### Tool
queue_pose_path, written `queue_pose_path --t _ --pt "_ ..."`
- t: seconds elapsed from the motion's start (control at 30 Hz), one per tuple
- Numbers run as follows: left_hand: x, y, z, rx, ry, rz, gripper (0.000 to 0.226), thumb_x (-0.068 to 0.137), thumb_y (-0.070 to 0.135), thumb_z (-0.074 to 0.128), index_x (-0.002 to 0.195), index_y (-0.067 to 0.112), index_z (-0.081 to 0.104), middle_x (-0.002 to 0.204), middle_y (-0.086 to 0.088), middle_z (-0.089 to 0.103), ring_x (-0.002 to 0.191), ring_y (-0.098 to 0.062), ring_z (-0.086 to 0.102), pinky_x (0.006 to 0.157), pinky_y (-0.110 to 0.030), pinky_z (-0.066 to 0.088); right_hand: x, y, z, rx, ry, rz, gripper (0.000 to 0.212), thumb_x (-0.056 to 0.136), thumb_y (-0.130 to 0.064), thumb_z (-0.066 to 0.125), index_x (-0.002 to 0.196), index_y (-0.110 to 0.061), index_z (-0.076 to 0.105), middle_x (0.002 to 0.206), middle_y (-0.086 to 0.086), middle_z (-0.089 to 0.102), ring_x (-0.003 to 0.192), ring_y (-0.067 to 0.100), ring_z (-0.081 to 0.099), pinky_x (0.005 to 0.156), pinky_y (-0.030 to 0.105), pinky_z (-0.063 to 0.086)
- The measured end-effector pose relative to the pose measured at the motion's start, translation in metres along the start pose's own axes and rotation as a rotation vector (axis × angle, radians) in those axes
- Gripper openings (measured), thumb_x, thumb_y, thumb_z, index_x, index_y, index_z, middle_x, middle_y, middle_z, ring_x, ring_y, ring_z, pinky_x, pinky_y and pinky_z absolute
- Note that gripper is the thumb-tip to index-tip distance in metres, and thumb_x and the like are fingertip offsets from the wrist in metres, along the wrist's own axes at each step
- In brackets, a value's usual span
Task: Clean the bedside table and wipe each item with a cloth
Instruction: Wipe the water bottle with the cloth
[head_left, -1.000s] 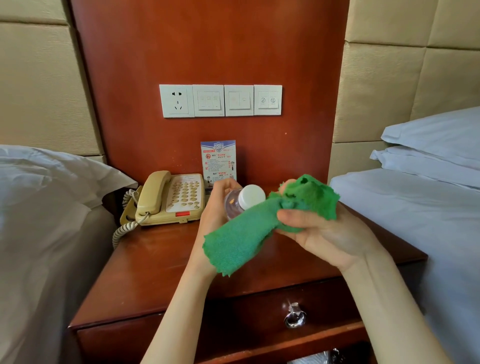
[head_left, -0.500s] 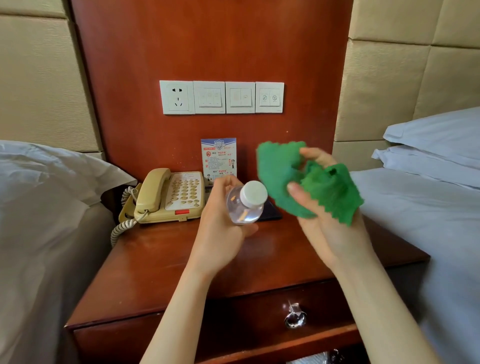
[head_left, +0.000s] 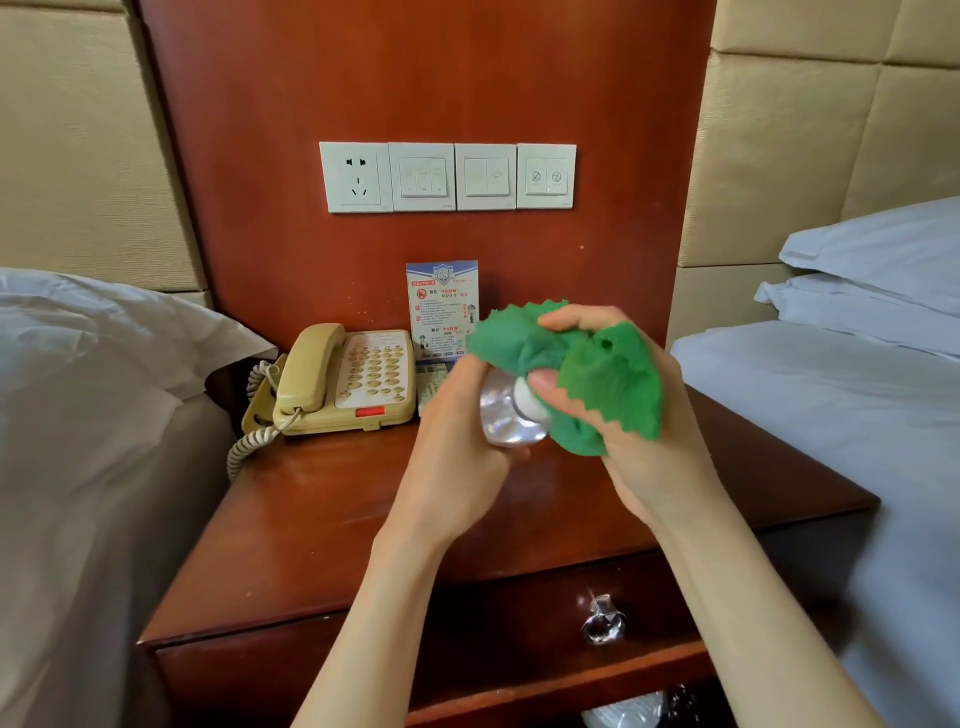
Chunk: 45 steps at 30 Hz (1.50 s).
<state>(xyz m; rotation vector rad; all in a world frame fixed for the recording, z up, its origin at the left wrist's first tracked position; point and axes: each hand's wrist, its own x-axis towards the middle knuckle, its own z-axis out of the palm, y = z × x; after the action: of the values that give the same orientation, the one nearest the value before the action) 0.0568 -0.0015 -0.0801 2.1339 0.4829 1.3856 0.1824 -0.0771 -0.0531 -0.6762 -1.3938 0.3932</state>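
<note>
Left hand (head_left: 457, 441) grips a small clear plastic bottle with a white screw cap (head_left: 511, 413), fingers curled round its body, cap end tilted toward the camera. The bottle is held in the air above the dark red-brown wooden bench (head_left: 332, 519), in front of the printed notice card (head_left: 441, 306) and just right of the beige corded push-button telephone (head_left: 345, 382).

Right hand (head_left: 634, 415) holds a bunched green cloth with zigzag-cut edges (head_left: 587, 374), thumb and fingers curled into the folds. The cloth lies over the cap and shoulder of the bottle and touches them; thumb tip sits at the cap.

Handling, as judged: bottle looks light, thin-walled, smooth. Likely slippery against bare skin and easy to dent if squeezed. Best hold is round the mid-body, as now, leaving neck and cap free for wiping. Contents cannot be told. Cloth is soft, limp, gives no resistance; needs bunching in the palm to press with.

Step in hand appears to be wiping the cap end. Telephone and card stand on the bench behind the bottle, against the wooden back panel (head_left: 415, 78). Chrome drawer knob (head_left: 602, 621) below the bench edge.
</note>
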Motion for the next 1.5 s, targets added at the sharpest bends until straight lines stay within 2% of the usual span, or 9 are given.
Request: queue_pose_path --t 0.13,0.27,0.4,0.53,0.6,0.77,1.0,1.2,1.5 --pt "-0.007 0.003 0.011 0.062 0.014 -0.004 0.065 0.075 -0.012 0.069 0.121 0.033 0.057 0.118 0.002 0.063 0.113 -0.011 0.057 0.097 -0.032 0.047 0.004 0.008 0.008 0.090 0.202 0.009 0.035 0.070 0.017 0.065 0.088 -0.012 0.067 0.084 -0.008 0.071 0.083 0.009 0.066 0.073 0.023 0.052" --pt "-0.007 0.004 0.007 0.012 0.005 -0.054 0.042 0.076 0.004 0.070 0.089 0.042 0.059 0.089 0.014 0.064 0.087 0.002 0.060 0.075 -0.011 0.045 -0.006 0.012 -0.005 0.459 0.031 0.312 0.028 0.076 0.003 0.065 0.096 -0.016 0.066 0.098 0.002 0.067 0.093 0.015 0.062 0.072 0.024 0.054" --pt "-0.009 -0.002 0.007 -0.063 -0.015 -0.163 0.061 0.076 -0.006 0.072 0.116 0.039 0.061 0.091 0.027 0.058 0.085 0.026 0.053 0.075 0.000 0.041 -0.009 0.014 -0.012 0.571 -0.055 0.352 0.026 0.074 -0.001 0.067 0.097 -0.006 0.056 0.106 0.015 0.057 0.100 0.027 0.056 0.078 0.029 0.052" --pt "-0.006 0.007 0.004 -0.090 -0.068 -0.083 0.038 0.077 0.004 0.060 0.112 0.019 0.062 0.103 -0.004 0.063 0.099 -0.011 0.059 0.085 -0.045 0.052 -0.007 0.009 -0.021 0.404 -0.221 0.281 0.006 0.082 -0.005 0.066 0.078 -0.006 0.062 0.127 0.046 0.035 0.120 0.055 0.040 0.097 0.054 0.036" --pt "-0.004 0.010 0.005 -0.094 -0.078 -0.089 0.044 0.076 0.006 0.060 0.119 0.009 0.059 0.113 -0.008 0.062 0.108 -0.022 0.059 0.089 -0.052 0.050 -0.004 0.002 -0.025 0.267 -0.307 0.203 0.011 0.074 -0.010 0.075 0.071 -0.009 0.065 0.118 0.042 0.045 0.113 0.053 0.047 0.094 0.059 0.040" --pt "-0.002 0.005 0.006 -0.146 -0.040 -0.156 0.033 0.086 0.001 0.066 0.116 0.012 0.060 0.105 -0.007 0.068 0.092 -0.028 0.066 0.075 -0.052 0.055 0.002 -0.010 -0.026 0.137 -0.318 0.111 0.026 0.068 -0.005 0.074 0.065 -0.021 0.054 0.059 -0.011 0.047 0.049 0.003 0.044 0.050 0.014 0.038" --pt "-0.001 0.001 0.000 -0.182 0.015 -0.240 0.040 0.081 0.001 0.069 0.113 0.022 0.059 0.104 0.003 0.069 0.095 -0.023 0.068 0.072 -0.052 0.059 0.006 0.003 -0.011 0.066 -0.212 0.034 0.039 0.067 0.011 0.074 0.094 -0.011 0.057 0.090 -0.008 0.070 0.089 0.007 0.066 0.077 0.019 0.052" --pt "-0.004 0.002 0.007 -0.101 0.068 -0.174 0.038 0.080 -0.003 0.067 0.106 0.025 0.066 0.098 0.009 0.070 0.093 -0.013 0.068 0.080 -0.046 0.058 -0.002 -0.002 0.003 0.160 -0.058 -0.014 0.027 0.071 0.007 0.071 0.080 -0.009 0.051 0.068 -0.011 0.054 0.063 0.002 0.053 0.059 0.015 0.045" --pt "-0.004 0.004 0.000 -0.173 0.011 -0.127 0.017 0.081 -0.003 0.061 0.092 0.007 0.069 0.087 -0.002 0.075 0.085 -0.010 0.070 0.073 -0.025 0.055 -0.004 -0.005 0.018 0.297 -0.134 0.073 0.038 0.074 0.025 0.053 0.088 -0.010 0.050 0.078 -0.010 0.060 0.075 0.006 0.057 0.066 0.020 0.050"
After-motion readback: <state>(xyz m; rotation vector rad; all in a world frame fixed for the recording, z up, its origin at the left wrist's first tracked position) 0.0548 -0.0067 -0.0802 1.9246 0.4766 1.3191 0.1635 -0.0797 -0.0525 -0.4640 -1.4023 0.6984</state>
